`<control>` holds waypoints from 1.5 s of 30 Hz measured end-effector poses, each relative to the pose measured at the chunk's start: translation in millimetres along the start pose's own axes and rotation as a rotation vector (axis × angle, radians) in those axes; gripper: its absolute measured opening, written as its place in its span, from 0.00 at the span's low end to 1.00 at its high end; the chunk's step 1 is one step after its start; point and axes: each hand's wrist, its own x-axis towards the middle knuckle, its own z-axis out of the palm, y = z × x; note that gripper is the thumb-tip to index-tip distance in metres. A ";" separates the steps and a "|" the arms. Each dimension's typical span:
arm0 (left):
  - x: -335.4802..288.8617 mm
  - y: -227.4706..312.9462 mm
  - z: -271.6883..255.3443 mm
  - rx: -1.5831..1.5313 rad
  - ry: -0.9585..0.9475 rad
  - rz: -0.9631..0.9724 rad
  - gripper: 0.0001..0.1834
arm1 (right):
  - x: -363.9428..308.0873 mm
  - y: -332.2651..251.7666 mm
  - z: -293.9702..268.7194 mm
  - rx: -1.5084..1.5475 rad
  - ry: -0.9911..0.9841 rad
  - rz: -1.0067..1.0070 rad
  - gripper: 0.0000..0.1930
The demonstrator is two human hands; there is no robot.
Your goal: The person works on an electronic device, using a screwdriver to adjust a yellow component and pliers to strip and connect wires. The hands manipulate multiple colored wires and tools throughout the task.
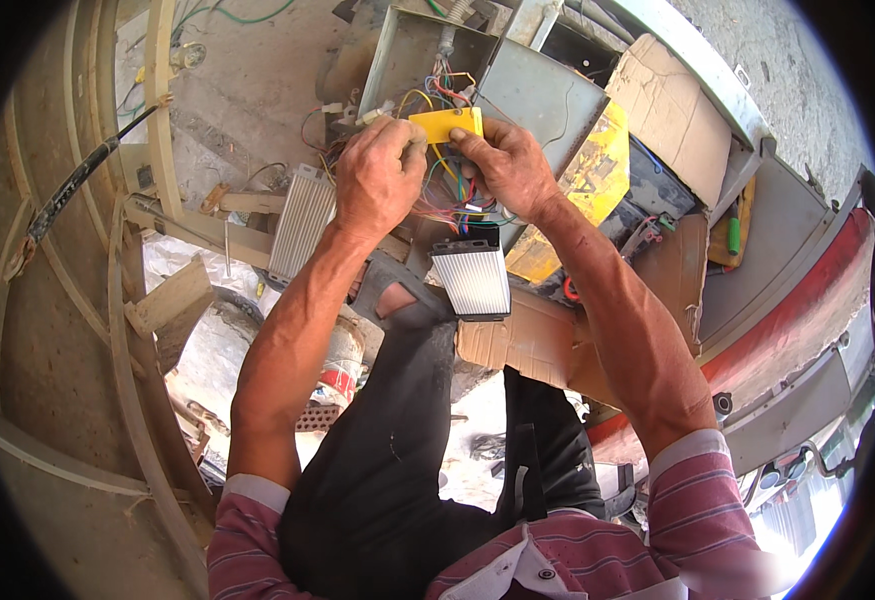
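- My left hand (pixel 377 175) and right hand (pixel 509 168) each pinch one end of a small yellow piece (pixel 444 124), held up before the open metal box (pixel 412 55).
- Coloured wires (pixel 449 190) hang tangled below my fingers.
- A ribbed silver module (pixel 471 278) rests on my knee; another ribbed silver module (pixel 300 220) lies to the left.

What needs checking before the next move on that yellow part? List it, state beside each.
1. Both hands on the yellow part: ok. The left hand grips its left end, the right hand its right end.
2. Part held flat and in plain sight: ok, its top face shows between the hands.
3. Coloured wires free of the fingers: not ok, they bunch right under both hands.
4. Where each wire ends: cannot tell, the hands hide the ends.
5. Finned silver module out of the way: ok, it lies below the hands, near the knee.
6. Open metal box reachable: ok, just above the hands.
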 end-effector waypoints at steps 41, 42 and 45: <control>103.7 238.9 113.0 -0.211 -0.615 0.609 0.12 | 19.5 32.3 16.4 0.148 0.090 -0.180 0.22; 100.6 255.8 139.3 -0.192 -0.661 0.629 0.12 | 15.7 27.0 15.4 0.150 0.079 -0.112 0.21; 90.5 294.3 212.7 -0.141 -0.785 0.683 0.15 | 6.3 18.4 8.8 0.188 0.094 -0.140 0.20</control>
